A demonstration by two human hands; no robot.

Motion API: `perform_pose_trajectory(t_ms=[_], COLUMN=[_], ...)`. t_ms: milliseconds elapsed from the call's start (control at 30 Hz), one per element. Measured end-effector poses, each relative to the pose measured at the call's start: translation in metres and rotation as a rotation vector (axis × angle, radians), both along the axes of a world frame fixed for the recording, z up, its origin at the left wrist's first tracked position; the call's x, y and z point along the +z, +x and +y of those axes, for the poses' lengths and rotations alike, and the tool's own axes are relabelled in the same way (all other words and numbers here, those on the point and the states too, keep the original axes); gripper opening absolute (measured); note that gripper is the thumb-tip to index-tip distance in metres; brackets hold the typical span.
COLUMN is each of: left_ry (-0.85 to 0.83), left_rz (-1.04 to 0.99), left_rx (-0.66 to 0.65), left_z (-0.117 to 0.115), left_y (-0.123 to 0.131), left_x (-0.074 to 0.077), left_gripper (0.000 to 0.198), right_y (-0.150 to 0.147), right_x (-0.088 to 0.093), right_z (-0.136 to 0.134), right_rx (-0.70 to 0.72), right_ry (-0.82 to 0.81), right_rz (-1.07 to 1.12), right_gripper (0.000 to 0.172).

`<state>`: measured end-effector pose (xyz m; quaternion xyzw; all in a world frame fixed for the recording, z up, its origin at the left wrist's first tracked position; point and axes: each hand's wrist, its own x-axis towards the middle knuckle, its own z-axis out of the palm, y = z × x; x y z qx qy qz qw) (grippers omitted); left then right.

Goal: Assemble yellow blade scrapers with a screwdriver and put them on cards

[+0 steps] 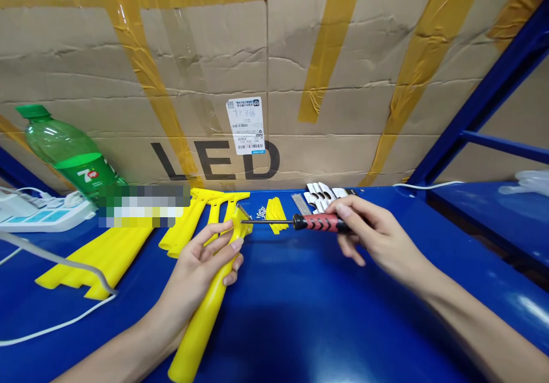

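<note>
My left hand point(210, 257) is closed around a yellow scraper point(199, 320), near its head, and the thick round handle slants down toward me. My right hand point(364, 223) grips a screwdriver point(319, 222) by its red and black handle. The screwdriver's shaft lies level, and its tip meets the scraper's head; the exact contact spot is too small to make out. Just behind the shaft lie a small pile of yellow plastic strips point(277, 214) and a heap of small screws point(261, 212). Flat metal blades point(302, 204) rest beside white and dark pieces point(319, 194).
More yellow scrapers point(193, 217) and yellow handles point(115, 251) lie on the blue table point(291, 314) at left. A green bottle point(72, 148), a power strip point(51, 214) and a loose cable point(55, 257) are there too. A large cardboard box point(206, 74) stands behind; a blue frame post point(476, 97) rises at right.
</note>
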<state>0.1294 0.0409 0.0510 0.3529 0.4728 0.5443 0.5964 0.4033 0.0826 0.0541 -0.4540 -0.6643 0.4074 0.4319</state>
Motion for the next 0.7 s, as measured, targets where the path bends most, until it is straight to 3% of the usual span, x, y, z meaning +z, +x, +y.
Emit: perform_pose_trajectory(t_ms=[100,267,367,467,700], left_ry=[0.013,-0.006,-0.022,-0.025,-0.015], left_rz=[-0.001,-0.004,-0.013,-0.013,-0.002], left_rx=[-0.013,0.020,0.012,-0.003,-0.011], left_z=[-0.002,-0.001,0.000,0.001,0.002], left_y=[0.001,0.000,0.000,0.000,-0.003], left_x=[0.001,0.002,0.002,0.000,-0.008], left_gripper=[0.055,0.058,0.061,0.060,0.055], right_y=[0.000,0.007,0.006,0.001,0.004], right_x=[-0.003,0.001,0.001,0.000,0.007], right_z=[0.001,0.001,0.000,-0.002,-0.004], right_rx=[-0.017,0.129,0.086,0.001,0.125], right_ry=[-0.117,-0.010,-0.025,-0.083,0.011], right_rz=[0.017,0.034,-0.016,-0.046,-0.048], right_gripper=[0.045,0.032,0.029,0.042,0.034])
